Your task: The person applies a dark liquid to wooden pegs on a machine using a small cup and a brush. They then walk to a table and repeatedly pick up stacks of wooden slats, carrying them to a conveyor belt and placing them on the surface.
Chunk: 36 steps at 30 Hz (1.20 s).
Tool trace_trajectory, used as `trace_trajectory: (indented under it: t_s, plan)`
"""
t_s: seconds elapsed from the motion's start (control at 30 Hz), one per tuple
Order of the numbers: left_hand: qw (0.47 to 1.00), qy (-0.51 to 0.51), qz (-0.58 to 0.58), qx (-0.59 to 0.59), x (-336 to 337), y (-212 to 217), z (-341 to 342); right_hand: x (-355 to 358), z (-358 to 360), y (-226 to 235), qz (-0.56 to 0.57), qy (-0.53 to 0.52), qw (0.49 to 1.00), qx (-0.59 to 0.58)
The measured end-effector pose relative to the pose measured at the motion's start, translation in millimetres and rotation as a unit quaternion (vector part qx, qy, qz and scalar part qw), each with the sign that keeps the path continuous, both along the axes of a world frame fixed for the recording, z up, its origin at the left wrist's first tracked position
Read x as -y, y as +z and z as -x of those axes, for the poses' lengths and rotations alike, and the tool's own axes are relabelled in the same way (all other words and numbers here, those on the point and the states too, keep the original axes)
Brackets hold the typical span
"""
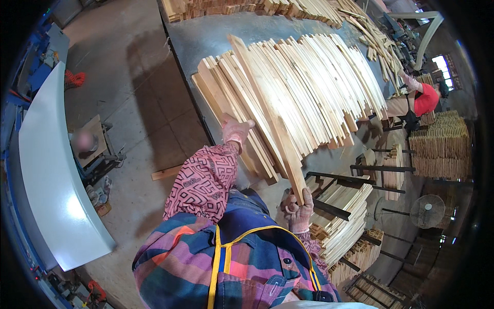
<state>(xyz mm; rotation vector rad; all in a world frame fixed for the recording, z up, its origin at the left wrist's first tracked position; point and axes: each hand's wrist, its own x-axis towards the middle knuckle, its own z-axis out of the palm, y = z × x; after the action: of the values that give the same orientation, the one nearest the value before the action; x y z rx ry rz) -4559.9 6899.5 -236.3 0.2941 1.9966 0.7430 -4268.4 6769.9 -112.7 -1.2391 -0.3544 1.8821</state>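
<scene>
A large fan of pale wooden slats (309,87) lies on a grey metal table (206,36). My right hand (298,210), in a pinkish work glove, grips the near end of one long slat (267,113) that rises slanting over the pile. My left hand (235,130), also gloved, rests flat on the near edge of the slat pile, fingers spread on the wood. My patterned sleeve and a blue apron with yellow straps fill the lower middle.
More slats (257,7) line the table's far edge. Stacked slats sit in black metal racks (345,206) at lower right. A person in a red top (424,100) works at the right. A white curved panel (51,170) stands left; a fan (427,210) stands right.
</scene>
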Motion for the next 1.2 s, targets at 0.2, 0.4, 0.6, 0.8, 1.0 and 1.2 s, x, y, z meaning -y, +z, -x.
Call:
trace_trajectory:
  t_s: [0.2, 0.4, 0.6, 0.8, 1.0, 1.2]
  plan:
    - [0.996, 0.033, -0.062, 0.057, 9.5, -18.7, 8.4, -47.6, -19.8, -13.6, -0.061, -0.023, 0.998, -0.024]
    - [0.996, 0.081, 0.021, 0.003, -0.5, 24.9, -2.6, -64.6, -40.5, -72.0, -0.010, -0.072, 0.997, -0.007]
    - [0.999, 0.045, 0.021, 0.016, -10.3, 7.2, 10.7, 19.4, -54.6, -80.6, 0.020, -0.079, 0.983, 0.167]
    - [0.974, 0.142, -0.175, -0.003, 30.1, -80.9, 29.2, -0.4, 29.5, -70.3, -0.095, 0.028, 0.967, 0.234]
    - [0.888, 0.304, -0.309, 0.153, 125.7, -63.4, 81.5, -65.6, 125.2, -98.2, -0.313, 0.448, 0.596, 0.588]
    - [0.888, 0.327, -0.305, 0.107, 201.0, -64.2, 130.9, -91.8, 160.1, -150.5, -0.334, 0.536, 0.453, 0.629]
